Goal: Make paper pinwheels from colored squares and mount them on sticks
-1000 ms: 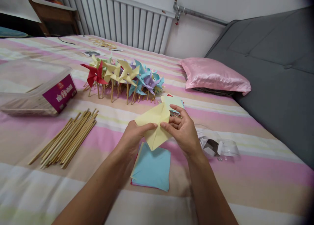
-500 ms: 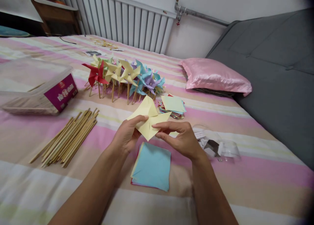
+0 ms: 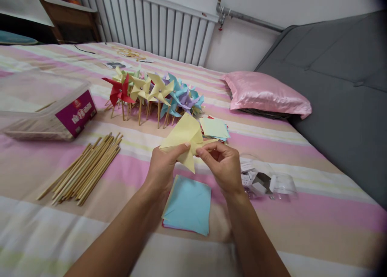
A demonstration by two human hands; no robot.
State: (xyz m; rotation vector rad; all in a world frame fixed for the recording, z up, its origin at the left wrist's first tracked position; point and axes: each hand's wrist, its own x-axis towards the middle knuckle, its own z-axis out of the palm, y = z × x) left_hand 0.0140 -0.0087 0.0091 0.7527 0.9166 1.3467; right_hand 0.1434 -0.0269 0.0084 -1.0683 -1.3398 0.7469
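Observation:
Both my hands hold a pale yellow paper square [image 3: 185, 136] above the bed, its corners partly folded toward the middle. My left hand [image 3: 163, 168] pinches its left and centre part. My right hand [image 3: 223, 165] pinches a folded corner at the right. Below them lies a stack of paper squares with a blue sheet [image 3: 188, 204] on top. Behind the yellow paper stands a row of finished pinwheels [image 3: 154, 92] in red, yellow, blue and purple on wooden sticks.
A bundle of wooden sticks [image 3: 84, 170] lies at the left. A clear plastic box with a purple label [image 3: 51, 107] sits far left. A second paper stack [image 3: 214, 128], a small clear container [image 3: 266, 180] and a pink pillow [image 3: 266, 93] are at the right.
The yellow paper has tilted and been turned between my hands. My right hand has moved in from the lower right and closed on a corner near the centre.

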